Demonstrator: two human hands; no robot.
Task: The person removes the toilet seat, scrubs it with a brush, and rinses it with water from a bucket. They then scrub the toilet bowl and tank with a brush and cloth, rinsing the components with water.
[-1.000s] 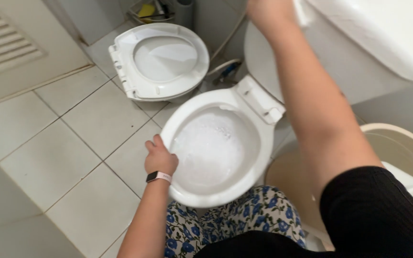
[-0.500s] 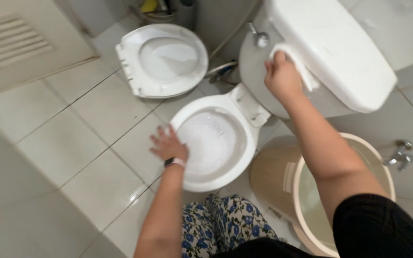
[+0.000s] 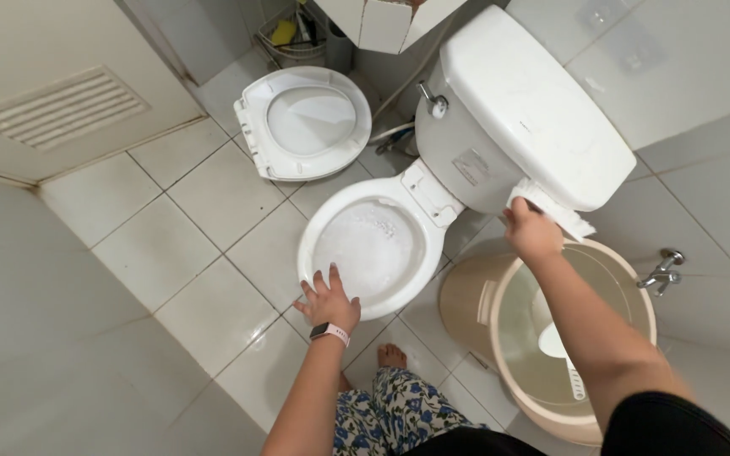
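Note:
A white toilet bowl (image 3: 310, 245) without its seat holds foamy water. My left hand (image 3: 328, 299), with a watch on the wrist, rests flat on the bowl's front rim, fingers spread. The white tank (image 3: 517, 101) stands behind the bowl with its lid on and a metal flush lever (image 3: 434, 103) on its near side. My right hand (image 3: 531, 230) presses a white cloth (image 3: 556, 211) against the tank's right lower side, just under the lid edge.
The detached toilet seat and lid (image 3: 304, 123) lies on the tiled floor at the back. A beige bucket (image 3: 500, 333) with water and a dipper stands right of the bowl. A wall tap (image 3: 662, 271) sits at right. A vented door panel (image 3: 61, 108) is at the left.
My right hand with the cloth has moved from the tank's left front, near the flush lever, round to its right side. My left hand slid toward the bowl's front rim. The view pulled back.

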